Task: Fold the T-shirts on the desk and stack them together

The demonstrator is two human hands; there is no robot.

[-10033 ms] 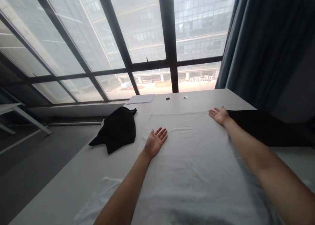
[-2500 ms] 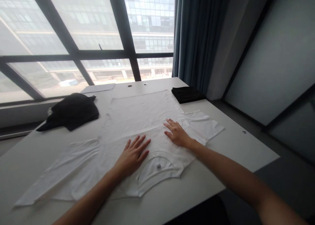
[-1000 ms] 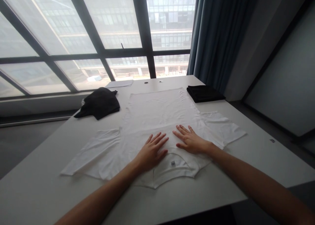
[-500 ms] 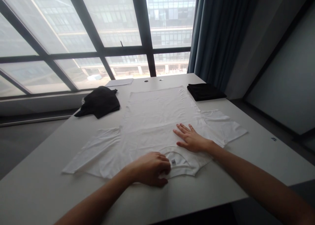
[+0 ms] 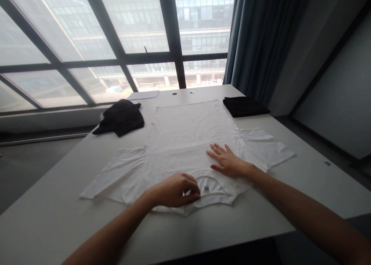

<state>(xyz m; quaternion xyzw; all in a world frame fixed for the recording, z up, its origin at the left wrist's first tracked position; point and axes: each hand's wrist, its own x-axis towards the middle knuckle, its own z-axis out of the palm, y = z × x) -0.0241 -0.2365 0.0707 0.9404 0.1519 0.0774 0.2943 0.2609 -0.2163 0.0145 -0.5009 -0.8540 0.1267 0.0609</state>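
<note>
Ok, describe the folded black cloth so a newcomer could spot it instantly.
Find the white table by the dark-framed window, then its far right side near the blue fabric curtain. Right of the spread white T-shirt lies the folded black cloth, flat and rectangular, unlike the rumpled black cloth left of the shirt.

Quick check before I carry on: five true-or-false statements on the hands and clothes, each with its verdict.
1. The right hand lies spread on the white shirt. True.
2. The left hand is by the collar. True.
3. The left hand is spread flat too. False: its fingers are curled.
4. One sleeve lies out to the left, the other to the right. True.
5. The black cloth all lies left of the shirt. False: a folded black cloth lies to its right.
</note>
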